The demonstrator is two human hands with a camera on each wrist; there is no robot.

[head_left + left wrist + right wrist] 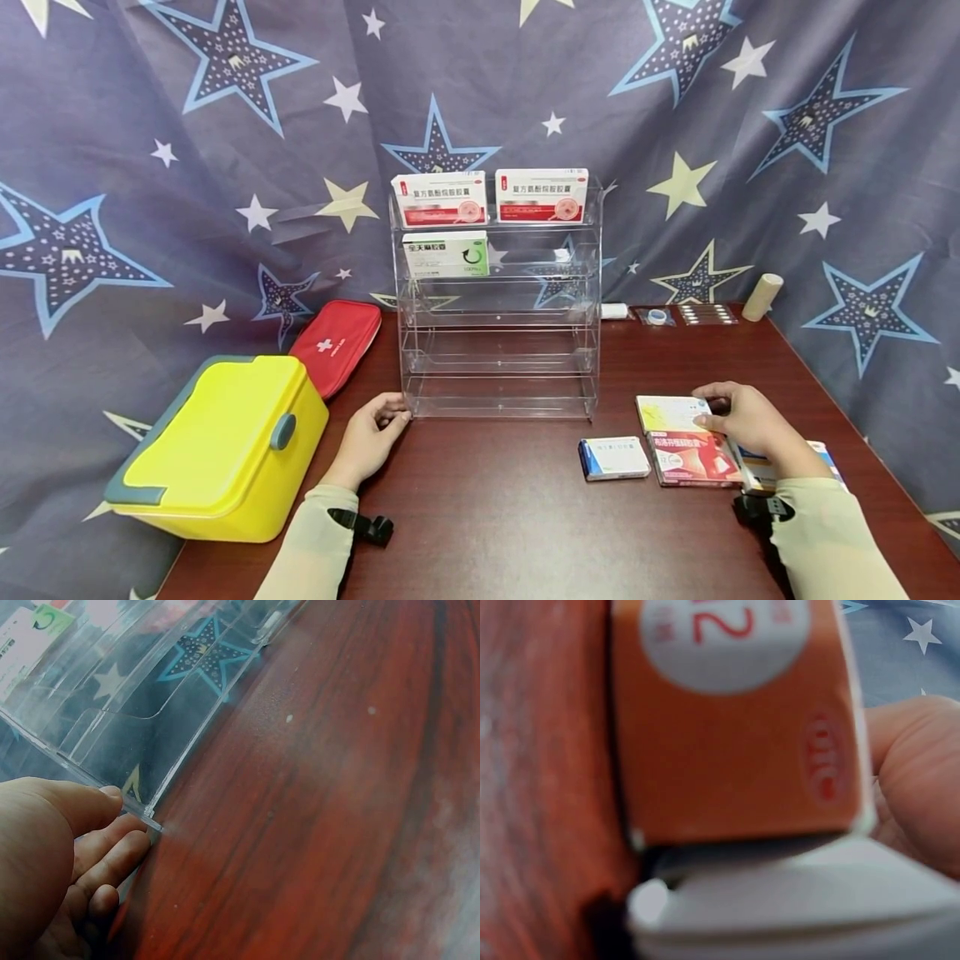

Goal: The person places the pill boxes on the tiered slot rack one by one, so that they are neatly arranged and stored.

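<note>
A clear acrylic display rack (498,362) stands upright on the table. My left hand (375,433) grips its lower left front corner, thumb on the edge and fingers curled at the side, as the left wrist view shows. Over at the right, my right hand (750,425) pinches the right end of a yellow and white medicine box (671,414) between thumb and fingers. Just in front of that lies a red and white medicine box (693,458). A blue and white medicine box (617,458) lies to its left. An orange box end (735,772) fills much of the right wrist view.
Two red and white boxes (542,198) stand on the rack's top tier, a green and white box (446,257) below. A yellow case (225,442) and red first aid pouch (336,346) sit left. Another box (757,473) is partly under my right wrist. Small supplies (707,315) line the back.
</note>
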